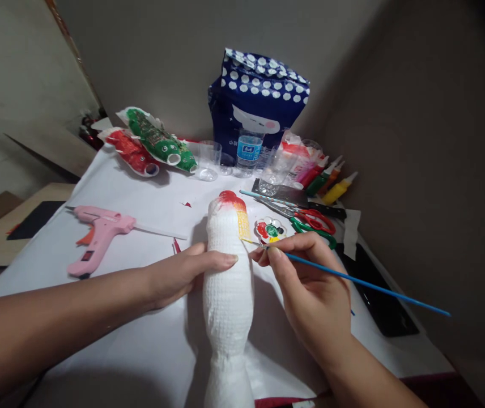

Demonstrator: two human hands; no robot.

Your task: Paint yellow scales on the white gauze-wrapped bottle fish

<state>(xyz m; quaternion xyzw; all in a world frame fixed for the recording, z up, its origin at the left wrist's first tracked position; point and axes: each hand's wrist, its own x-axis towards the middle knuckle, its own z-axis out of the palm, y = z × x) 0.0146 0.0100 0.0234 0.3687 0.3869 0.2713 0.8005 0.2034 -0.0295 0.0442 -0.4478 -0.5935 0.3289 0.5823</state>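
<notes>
A long white textured form [228, 300] stands upright toward me, with red paint on its top end and a yellow patch down its right side. My left hand [195, 269] is wrapped round its middle from the left, thumb across the front. Pinched in my right hand [310, 289] is a blue paintbrush [365, 280]; its yellow tip touches the form at the lower end of the yellow patch. Just behind that hand lies a flower-shaped palette [271, 229] with red, green, yellow and dark paint.
A pink glue gun [104, 229] lies left. Painted fish shapes [153, 136] lie at the back left. Clear cups [209, 161] stand before a blue bag [259, 90]. Paint bottles [338, 190], scissors [317, 221] and a black phone-like slab [384, 303] are on the right.
</notes>
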